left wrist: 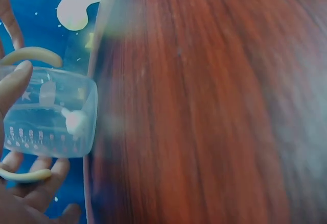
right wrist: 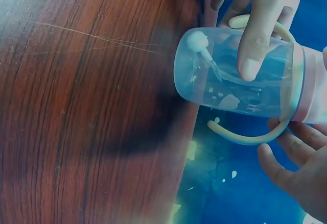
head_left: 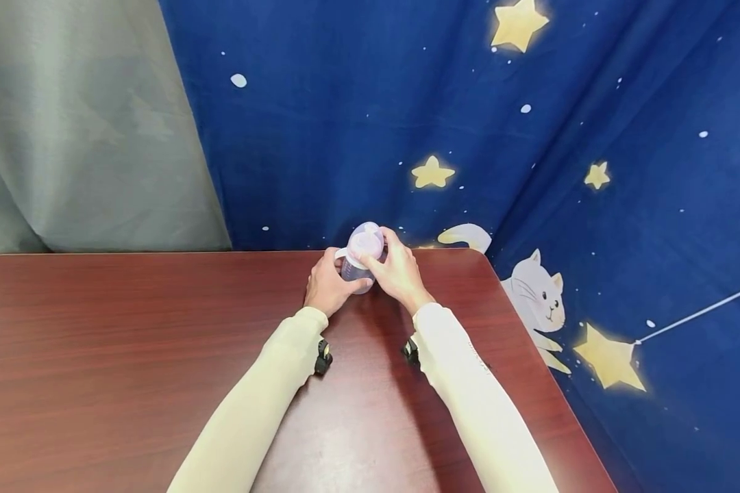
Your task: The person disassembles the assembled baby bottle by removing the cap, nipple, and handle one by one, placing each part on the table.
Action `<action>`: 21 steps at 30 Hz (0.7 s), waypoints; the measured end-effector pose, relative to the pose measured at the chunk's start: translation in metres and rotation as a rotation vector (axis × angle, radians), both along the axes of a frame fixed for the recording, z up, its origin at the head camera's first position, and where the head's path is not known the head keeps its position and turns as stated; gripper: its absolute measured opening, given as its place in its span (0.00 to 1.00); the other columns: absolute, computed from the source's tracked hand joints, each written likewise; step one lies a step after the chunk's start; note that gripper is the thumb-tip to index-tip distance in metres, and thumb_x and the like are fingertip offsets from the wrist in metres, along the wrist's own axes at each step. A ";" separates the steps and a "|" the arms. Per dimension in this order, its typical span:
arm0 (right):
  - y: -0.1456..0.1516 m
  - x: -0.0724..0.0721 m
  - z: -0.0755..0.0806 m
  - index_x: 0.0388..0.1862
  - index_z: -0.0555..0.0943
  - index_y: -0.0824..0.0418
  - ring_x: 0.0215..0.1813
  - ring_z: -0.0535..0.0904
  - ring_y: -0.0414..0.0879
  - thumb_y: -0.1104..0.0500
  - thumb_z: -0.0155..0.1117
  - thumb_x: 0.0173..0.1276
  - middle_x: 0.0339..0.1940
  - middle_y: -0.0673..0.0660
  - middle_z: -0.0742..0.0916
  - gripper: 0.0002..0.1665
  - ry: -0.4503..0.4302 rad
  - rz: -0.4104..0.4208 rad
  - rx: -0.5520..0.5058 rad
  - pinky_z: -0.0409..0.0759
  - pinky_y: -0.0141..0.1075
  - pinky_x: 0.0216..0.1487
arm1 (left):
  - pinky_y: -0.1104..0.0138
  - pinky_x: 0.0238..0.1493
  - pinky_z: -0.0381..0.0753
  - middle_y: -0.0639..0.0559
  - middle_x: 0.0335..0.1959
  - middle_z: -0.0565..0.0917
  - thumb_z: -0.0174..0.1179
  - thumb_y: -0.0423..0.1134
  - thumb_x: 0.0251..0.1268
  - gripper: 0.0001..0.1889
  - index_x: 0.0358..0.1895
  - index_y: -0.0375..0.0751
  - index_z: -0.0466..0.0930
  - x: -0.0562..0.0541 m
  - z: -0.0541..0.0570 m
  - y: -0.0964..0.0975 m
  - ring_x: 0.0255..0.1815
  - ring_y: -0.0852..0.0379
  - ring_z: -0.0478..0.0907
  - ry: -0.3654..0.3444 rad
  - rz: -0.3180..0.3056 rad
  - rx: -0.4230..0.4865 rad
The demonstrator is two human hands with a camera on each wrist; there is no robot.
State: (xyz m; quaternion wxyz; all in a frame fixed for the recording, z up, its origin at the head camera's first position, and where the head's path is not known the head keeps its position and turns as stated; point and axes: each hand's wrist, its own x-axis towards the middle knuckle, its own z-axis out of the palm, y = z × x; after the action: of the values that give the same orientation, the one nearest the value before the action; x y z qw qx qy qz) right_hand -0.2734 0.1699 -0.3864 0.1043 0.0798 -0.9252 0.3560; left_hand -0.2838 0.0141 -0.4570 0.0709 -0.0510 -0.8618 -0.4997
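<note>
A clear baby bottle with a domed cap is held near the far table edge. My left hand grips the bottle's body, its thumb laid across the front. My right hand holds the cap between thumb and fingers. Two curved, pale yellow handles are on the bottle, one handle beside the right fingers. Above them is a pink collar, seen in the right wrist view. Inside the bottle hangs a straw with a white weighted ball. Measuring marks run along the wall.
The reddish-brown wooden table spreads below both forearms. Beyond its far edge hang a grey curtain and a blue curtain printed with stars and a cat. Dark wrist cameras are strapped at both cream sleeves.
</note>
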 end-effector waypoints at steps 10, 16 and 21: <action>-0.005 0.025 0.013 0.66 0.72 0.59 0.55 0.82 0.49 0.45 0.69 0.66 0.54 0.58 0.85 0.35 0.075 0.098 -0.040 0.77 0.43 0.59 | 0.55 0.48 0.78 0.49 0.48 0.83 0.80 0.56 0.39 0.41 0.57 0.45 0.71 0.019 0.016 -0.029 0.48 0.49 0.80 0.122 -0.103 -0.023; -0.012 0.045 0.028 0.64 0.74 0.59 0.51 0.84 0.49 0.48 0.72 0.63 0.51 0.57 0.86 0.34 0.093 0.149 -0.095 0.80 0.42 0.54 | 0.56 0.50 0.79 0.48 0.51 0.82 0.82 0.53 0.36 0.43 0.61 0.42 0.74 0.036 0.036 -0.046 0.49 0.51 0.79 0.224 -0.201 -0.046; -0.022 0.060 0.044 0.65 0.75 0.53 0.49 0.83 0.44 0.41 0.75 0.58 0.51 0.51 0.86 0.38 0.089 0.159 -0.059 0.80 0.40 0.52 | 0.58 0.46 0.81 0.49 0.47 0.85 0.82 0.53 0.35 0.43 0.59 0.41 0.76 0.054 0.054 -0.062 0.44 0.52 0.81 0.293 -0.210 -0.103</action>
State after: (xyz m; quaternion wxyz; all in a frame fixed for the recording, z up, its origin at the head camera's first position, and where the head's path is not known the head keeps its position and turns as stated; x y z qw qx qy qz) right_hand -0.2131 0.1474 -0.3421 0.1192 0.1656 -0.8996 0.3861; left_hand -0.2294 -0.0477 -0.4034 0.1406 -0.2164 -0.8567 -0.4467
